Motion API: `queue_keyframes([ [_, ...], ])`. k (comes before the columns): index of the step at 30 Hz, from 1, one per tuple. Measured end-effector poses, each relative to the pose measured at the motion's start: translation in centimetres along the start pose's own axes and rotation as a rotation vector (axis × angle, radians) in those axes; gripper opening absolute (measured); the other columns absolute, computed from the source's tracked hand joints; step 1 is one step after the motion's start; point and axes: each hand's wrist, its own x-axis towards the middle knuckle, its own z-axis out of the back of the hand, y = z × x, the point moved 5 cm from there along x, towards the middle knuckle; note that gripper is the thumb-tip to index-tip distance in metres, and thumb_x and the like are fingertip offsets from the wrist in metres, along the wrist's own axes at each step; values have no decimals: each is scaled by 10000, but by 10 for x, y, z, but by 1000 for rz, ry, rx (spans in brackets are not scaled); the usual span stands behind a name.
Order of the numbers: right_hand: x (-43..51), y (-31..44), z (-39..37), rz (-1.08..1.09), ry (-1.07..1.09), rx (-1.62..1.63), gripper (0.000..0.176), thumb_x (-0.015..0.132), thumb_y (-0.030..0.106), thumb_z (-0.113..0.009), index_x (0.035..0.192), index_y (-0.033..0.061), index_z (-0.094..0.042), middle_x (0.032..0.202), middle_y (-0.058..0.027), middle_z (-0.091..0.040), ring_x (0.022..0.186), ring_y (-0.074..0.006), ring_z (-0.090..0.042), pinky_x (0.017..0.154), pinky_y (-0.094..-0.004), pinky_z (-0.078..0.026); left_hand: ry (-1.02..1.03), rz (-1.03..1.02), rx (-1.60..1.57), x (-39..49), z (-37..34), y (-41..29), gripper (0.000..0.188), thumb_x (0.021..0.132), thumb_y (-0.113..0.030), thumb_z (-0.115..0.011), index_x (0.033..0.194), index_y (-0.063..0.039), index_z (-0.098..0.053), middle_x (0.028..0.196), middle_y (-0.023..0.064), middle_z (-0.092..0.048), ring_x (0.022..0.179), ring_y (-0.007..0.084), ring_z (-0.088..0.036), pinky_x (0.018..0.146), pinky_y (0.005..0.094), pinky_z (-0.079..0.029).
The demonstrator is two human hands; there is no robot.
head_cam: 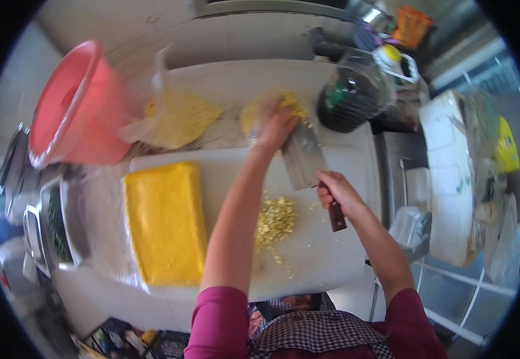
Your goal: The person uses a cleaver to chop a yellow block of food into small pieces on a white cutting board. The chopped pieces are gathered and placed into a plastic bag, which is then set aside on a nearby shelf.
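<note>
My right hand (338, 193) grips the brown handle of a cleaver (305, 159), whose broad blade points away from me. At the blade's far end, my left hand (275, 125) is blurred over small chopped yellow pieces (291, 104), above a pale yellow patch that is hard to make out. A loose pile of similar pale yellow pieces (278, 220) lies on a white cutting board (331, 260), with crumbs scattered around it. On the board's left rests a thick yellow rectangular slab (165, 224), possibly folded cloth.
Behind the board are a pink plastic bucket (112, 125) and a clear plastic bag (183, 119) with yellow contents. A large dark-filled jar (347, 101) stands at the back right. Farther right is a white foam box (448, 179); a pale tray with greens (69, 220) sits left.
</note>
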Motion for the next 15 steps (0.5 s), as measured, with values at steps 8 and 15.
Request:
queue_keyframes([
  [8, -60, -46, 20, 7, 26, 36, 333, 977, 355, -577, 792, 120, -430, 570, 16, -458, 417, -65, -421, 382, -248, -372, 126, 0, -14, 5, 30, -26, 412, 885, -258, -666, 1271, -123, -613, 1379, 188, -493, 1365, 406, -354, 1105, 482, -335],
  [15, -90, -138, 62, -22, -54, 20, 370, 994, 364, -555, 752, 115, -429, 558, 9, -462, 407, -73, -429, 382, -251, -375, -60, 91, -286, -80, 80, -79, 341, 949, -121, -535, 1281, -52, -568, 1381, 193, -503, 1374, 391, -371, 1090, 475, -361],
])
